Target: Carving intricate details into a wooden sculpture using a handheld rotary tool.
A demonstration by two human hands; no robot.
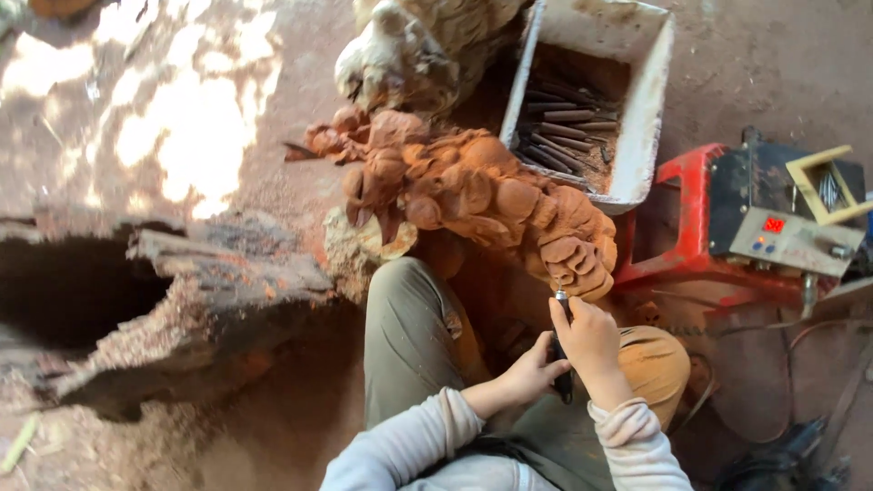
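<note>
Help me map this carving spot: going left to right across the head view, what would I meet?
Hollow rotten log → reddish wood carving → white tray of chisels → red stool → control box with red display.

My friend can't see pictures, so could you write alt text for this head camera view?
Seen from above, a person's right hand and left hand grip a slim black carving tool whose tip meets a reddish wooden carving. Behind it stands a white bin of chisels, beside a red stool.
</note>
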